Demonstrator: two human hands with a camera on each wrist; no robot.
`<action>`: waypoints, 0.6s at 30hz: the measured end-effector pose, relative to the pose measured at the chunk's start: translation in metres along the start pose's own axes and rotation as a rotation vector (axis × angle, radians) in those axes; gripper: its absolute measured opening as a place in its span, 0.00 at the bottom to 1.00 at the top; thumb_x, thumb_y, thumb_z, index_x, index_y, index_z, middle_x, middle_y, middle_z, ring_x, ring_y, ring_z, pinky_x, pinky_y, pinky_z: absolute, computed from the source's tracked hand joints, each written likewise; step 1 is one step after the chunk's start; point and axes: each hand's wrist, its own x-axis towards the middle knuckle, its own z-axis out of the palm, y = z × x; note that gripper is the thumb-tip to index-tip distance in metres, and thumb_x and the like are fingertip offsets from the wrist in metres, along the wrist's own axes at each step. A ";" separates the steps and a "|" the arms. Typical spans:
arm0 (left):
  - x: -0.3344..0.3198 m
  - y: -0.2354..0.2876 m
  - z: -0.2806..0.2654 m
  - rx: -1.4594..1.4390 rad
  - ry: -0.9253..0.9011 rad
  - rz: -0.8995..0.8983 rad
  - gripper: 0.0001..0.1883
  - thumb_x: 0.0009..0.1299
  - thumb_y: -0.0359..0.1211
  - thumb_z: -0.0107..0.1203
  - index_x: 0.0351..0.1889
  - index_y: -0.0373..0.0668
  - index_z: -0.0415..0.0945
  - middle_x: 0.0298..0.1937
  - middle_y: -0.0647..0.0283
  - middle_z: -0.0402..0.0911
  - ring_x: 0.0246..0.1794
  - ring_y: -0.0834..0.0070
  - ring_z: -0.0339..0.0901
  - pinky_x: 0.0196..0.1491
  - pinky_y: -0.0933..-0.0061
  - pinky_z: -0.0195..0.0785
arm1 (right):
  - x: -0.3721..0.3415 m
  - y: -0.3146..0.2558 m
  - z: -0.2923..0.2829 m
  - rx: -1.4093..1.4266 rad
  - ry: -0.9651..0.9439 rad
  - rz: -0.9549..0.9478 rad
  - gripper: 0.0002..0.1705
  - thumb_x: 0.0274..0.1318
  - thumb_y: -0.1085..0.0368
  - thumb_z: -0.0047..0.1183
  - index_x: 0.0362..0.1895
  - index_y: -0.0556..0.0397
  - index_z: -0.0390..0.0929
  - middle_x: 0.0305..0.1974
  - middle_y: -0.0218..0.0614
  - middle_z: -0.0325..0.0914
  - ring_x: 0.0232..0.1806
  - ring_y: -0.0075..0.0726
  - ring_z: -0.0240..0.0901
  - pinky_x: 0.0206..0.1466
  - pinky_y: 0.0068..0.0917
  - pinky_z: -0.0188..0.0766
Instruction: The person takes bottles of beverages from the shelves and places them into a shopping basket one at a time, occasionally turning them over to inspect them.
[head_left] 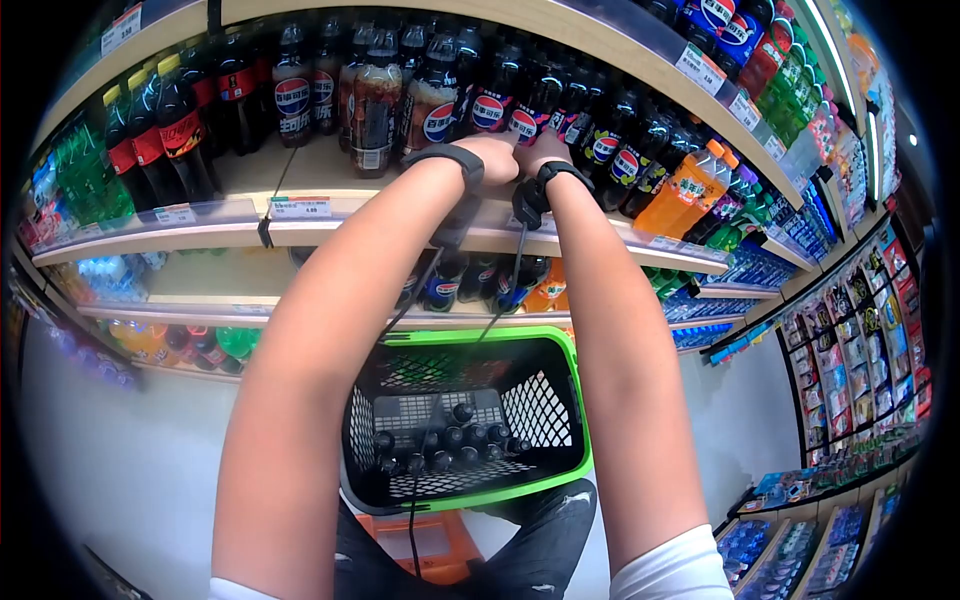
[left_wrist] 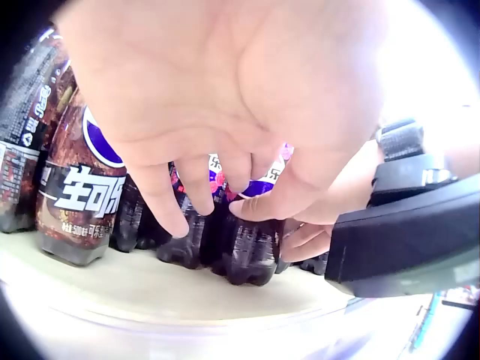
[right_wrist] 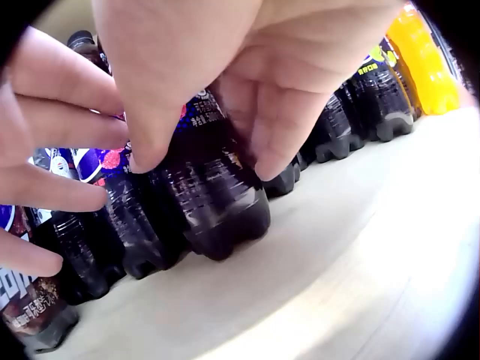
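In the right wrist view, my right hand (right_wrist: 292,67) grips a dark cola bottle (right_wrist: 221,214) with a blue and pink label, thumb and fingers on opposite sides. The bottle stands slightly tilted at the front of its row on the shelf (right_wrist: 352,247). Beside it my left hand (left_wrist: 217,90) reaches in palm down, fingers spread and extended, its fingertips at the labels of the neighbouring dark bottles (left_wrist: 184,244). In the head view both hands meet side by side before the Pepsi bottles (head_left: 490,110). The bottles' upper parts are hidden behind the hands in the wrist views.
Below the arms, a black basket with a green rim (head_left: 583,420) holds several dark-capped bottles (head_left: 442,460). Brown-labelled cola bottles (head_left: 377,115) stand left of the hands, orange soda bottles (head_left: 690,185) to the right. A price-tagged shelf edge (head_left: 350,208) runs below the hands.
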 end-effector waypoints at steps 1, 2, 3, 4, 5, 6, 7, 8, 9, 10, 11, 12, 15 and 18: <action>-0.006 0.001 0.000 0.071 0.022 0.037 0.32 0.66 0.36 0.49 0.68 0.35 0.62 0.60 0.38 0.74 0.61 0.49 0.73 0.60 0.59 0.67 | -0.002 0.005 0.003 -0.048 -0.010 -0.039 0.45 0.46 0.38 0.63 0.59 0.61 0.70 0.57 0.58 0.76 0.58 0.56 0.75 0.61 0.41 0.73; -0.017 0.006 -0.004 0.125 0.051 0.088 0.31 0.66 0.36 0.49 0.68 0.36 0.63 0.58 0.39 0.76 0.59 0.48 0.74 0.60 0.58 0.68 | -0.009 0.005 -0.007 -0.052 0.001 -0.071 0.43 0.46 0.38 0.63 0.55 0.60 0.73 0.55 0.58 0.77 0.57 0.56 0.76 0.60 0.41 0.73; -0.029 0.011 -0.009 0.168 0.066 0.134 0.30 0.67 0.36 0.49 0.68 0.37 0.64 0.56 0.40 0.77 0.57 0.47 0.75 0.59 0.58 0.69 | -0.020 0.003 -0.021 -0.060 -0.005 -0.095 0.40 0.46 0.38 0.63 0.52 0.60 0.77 0.53 0.58 0.78 0.56 0.56 0.77 0.59 0.42 0.74; -0.049 0.011 -0.009 0.124 0.200 0.301 0.21 0.66 0.37 0.50 0.56 0.42 0.75 0.53 0.47 0.81 0.53 0.52 0.79 0.57 0.55 0.71 | -0.033 0.009 -0.025 -0.096 0.158 -0.155 0.37 0.48 0.37 0.63 0.45 0.61 0.81 0.47 0.56 0.81 0.51 0.59 0.79 0.56 0.43 0.76; -0.073 0.011 -0.008 0.218 0.312 0.405 0.23 0.71 0.35 0.48 0.63 0.38 0.70 0.54 0.47 0.80 0.55 0.52 0.77 0.58 0.60 0.71 | -0.055 0.016 -0.040 -0.072 0.213 -0.267 0.39 0.48 0.39 0.63 0.47 0.65 0.79 0.46 0.56 0.82 0.49 0.58 0.80 0.54 0.41 0.76; -0.113 0.021 -0.008 0.138 0.321 0.383 0.21 0.72 0.37 0.48 0.62 0.40 0.72 0.56 0.50 0.80 0.55 0.57 0.78 0.58 0.63 0.71 | -0.082 0.024 -0.050 0.001 0.245 -0.401 0.36 0.51 0.42 0.63 0.49 0.64 0.78 0.45 0.55 0.82 0.48 0.54 0.81 0.53 0.39 0.77; -0.141 0.013 -0.001 0.130 0.350 0.362 0.22 0.73 0.39 0.48 0.62 0.41 0.72 0.55 0.53 0.80 0.55 0.62 0.79 0.59 0.66 0.70 | -0.112 0.035 -0.055 0.084 0.298 -0.536 0.34 0.54 0.45 0.63 0.51 0.64 0.77 0.45 0.54 0.83 0.48 0.50 0.83 0.51 0.38 0.78; -0.175 0.017 0.002 -0.030 0.328 0.424 0.21 0.74 0.39 0.49 0.63 0.41 0.72 0.54 0.54 0.81 0.54 0.64 0.79 0.59 0.67 0.70 | -0.136 0.045 -0.048 0.196 0.307 -0.594 0.29 0.56 0.50 0.62 0.51 0.62 0.76 0.43 0.51 0.84 0.45 0.45 0.83 0.49 0.36 0.78; -0.196 0.013 0.013 -0.199 0.296 0.440 0.20 0.75 0.37 0.49 0.63 0.42 0.73 0.52 0.57 0.81 0.54 0.69 0.79 0.58 0.69 0.70 | -0.162 0.056 -0.041 0.309 0.316 -0.649 0.25 0.59 0.55 0.61 0.52 0.61 0.75 0.42 0.49 0.84 0.43 0.39 0.84 0.47 0.33 0.79; -0.222 0.010 0.025 -0.341 0.202 0.366 0.19 0.76 0.35 0.48 0.62 0.42 0.73 0.51 0.59 0.81 0.54 0.72 0.78 0.58 0.70 0.70 | -0.193 0.064 -0.029 0.396 0.194 -0.578 0.21 0.57 0.56 0.62 0.47 0.59 0.77 0.37 0.47 0.84 0.39 0.42 0.84 0.45 0.35 0.79; -0.243 0.005 0.037 -0.481 0.111 0.292 0.18 0.77 0.33 0.48 0.62 0.41 0.74 0.50 0.60 0.82 0.53 0.74 0.78 0.58 0.71 0.70 | -0.221 0.070 -0.012 0.480 0.075 -0.506 0.18 0.54 0.57 0.63 0.42 0.57 0.79 0.31 0.46 0.84 0.36 0.44 0.84 0.43 0.36 0.79; -0.257 -0.004 0.057 -0.591 0.080 0.212 0.17 0.77 0.33 0.48 0.61 0.39 0.74 0.49 0.62 0.82 0.53 0.76 0.78 0.58 0.73 0.70 | -0.244 0.081 0.009 0.412 -0.043 -0.509 0.18 0.53 0.57 0.63 0.42 0.56 0.79 0.31 0.45 0.84 0.36 0.44 0.84 0.43 0.37 0.78; -0.279 -0.053 0.142 -0.732 -0.024 -0.052 0.15 0.77 0.33 0.49 0.58 0.36 0.76 0.46 0.65 0.82 0.50 0.80 0.77 0.56 0.77 0.69 | -0.296 0.126 0.097 0.121 -0.555 -0.351 0.20 0.52 0.54 0.61 0.43 0.55 0.80 0.33 0.45 0.84 0.39 0.49 0.83 0.45 0.39 0.77; -0.292 -0.090 0.201 -0.389 -0.064 -0.201 0.14 0.72 0.32 0.52 0.51 0.35 0.78 0.36 0.59 0.83 0.38 0.71 0.81 0.43 0.71 0.73 | -0.337 0.178 0.205 -0.118 -0.956 -0.282 0.23 0.51 0.49 0.59 0.45 0.53 0.80 0.41 0.49 0.83 0.44 0.54 0.81 0.50 0.45 0.75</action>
